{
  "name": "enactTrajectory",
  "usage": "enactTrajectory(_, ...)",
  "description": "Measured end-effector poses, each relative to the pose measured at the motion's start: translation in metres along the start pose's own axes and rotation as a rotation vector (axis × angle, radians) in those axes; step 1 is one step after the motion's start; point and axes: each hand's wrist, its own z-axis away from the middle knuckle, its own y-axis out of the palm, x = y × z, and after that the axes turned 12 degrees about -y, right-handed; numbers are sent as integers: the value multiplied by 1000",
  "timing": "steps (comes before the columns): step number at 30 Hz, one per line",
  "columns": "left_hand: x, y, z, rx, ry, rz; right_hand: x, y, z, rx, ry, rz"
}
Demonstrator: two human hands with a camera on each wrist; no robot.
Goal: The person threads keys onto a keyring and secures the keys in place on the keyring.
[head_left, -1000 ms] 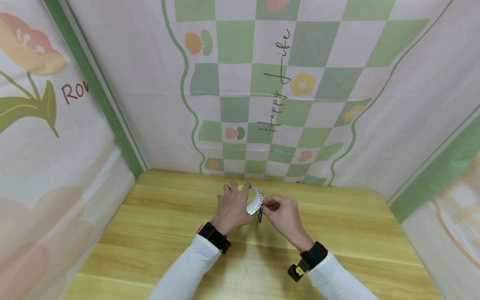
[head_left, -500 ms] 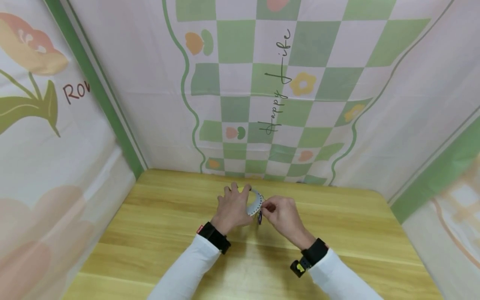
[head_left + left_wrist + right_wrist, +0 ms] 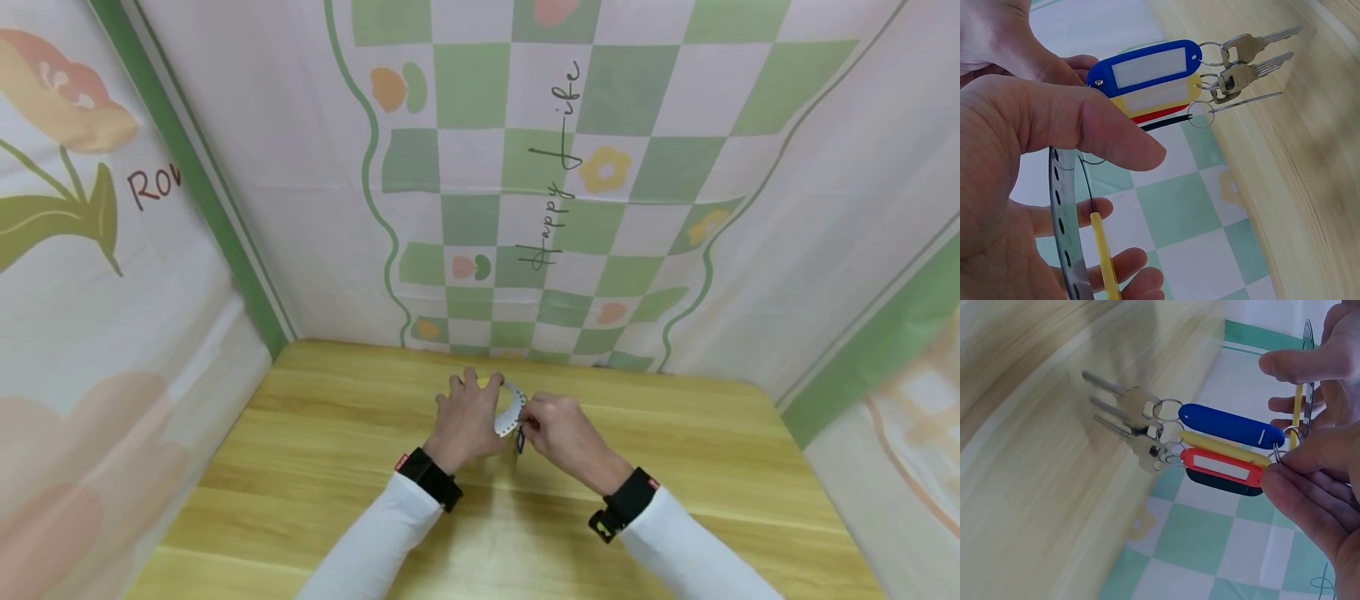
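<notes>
In the head view my left hand [image 3: 465,423] grips a pale curved band [image 3: 512,417] with a row of dark holes. The left wrist view shows that band [image 3: 1063,219] nearly edge-on, with a thin yellow piece [image 3: 1105,253] and a dark wire beside it. To its right, my right hand [image 3: 562,437] pinches a small metal ring [image 3: 1279,453] close to the band's edge. From there hang a blue key tag [image 3: 1229,425], a yellow one [image 3: 1225,447], a red one [image 3: 1219,465] and a black one [image 3: 1222,485], each with keys [image 3: 1138,403] on small rings.
Both hands are above a wooden table [image 3: 315,492]. A patterned cloth [image 3: 472,158] with green and white checks hangs behind its far edge, with more cloth at both sides. Each wrist wears a black strap [image 3: 429,479].
My right hand has turned at the wrist and shifted slightly left, nearer the band. The band has tilted a little in my left hand, which otherwise stays in place.
</notes>
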Motion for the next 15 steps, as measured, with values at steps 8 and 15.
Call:
enactTrajectory(8, 1, 0, 0, 1, -3, 22, -1, -2, -1, 14, -11, 9)
enactTrajectory(15, 2, 0, -2, -3, -7, 13, 1, 2, 3, -47, 131, -62)
